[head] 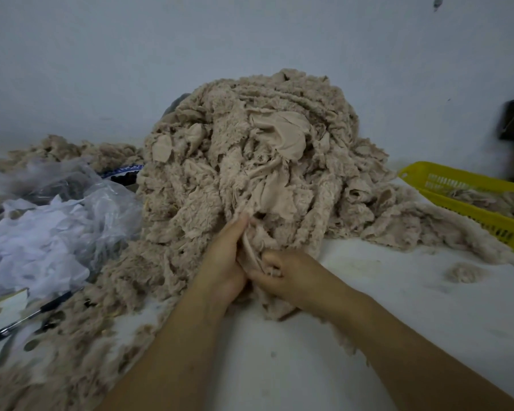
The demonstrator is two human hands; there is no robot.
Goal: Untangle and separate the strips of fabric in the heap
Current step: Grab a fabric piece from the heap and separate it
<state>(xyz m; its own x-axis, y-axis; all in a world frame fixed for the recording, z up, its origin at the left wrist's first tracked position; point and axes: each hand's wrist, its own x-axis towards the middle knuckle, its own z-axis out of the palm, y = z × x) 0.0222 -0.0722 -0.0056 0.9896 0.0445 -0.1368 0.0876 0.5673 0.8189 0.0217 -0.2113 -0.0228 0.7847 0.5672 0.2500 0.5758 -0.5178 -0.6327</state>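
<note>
A big heap of tangled beige fleecy fabric strips rises in the middle of the white table, against the wall. At its front foot, my left hand and my right hand meet. A narrow beige strip runs between them. The left hand's fingers press along its upper part. The right hand is closed around its lower end. The strip's far end disappears into the heap.
A yellow plastic basket with a few strips stands at the right. Clear plastic bags with white fabric lie at the left, a black pen in front of them. Loose fluff dots the white table.
</note>
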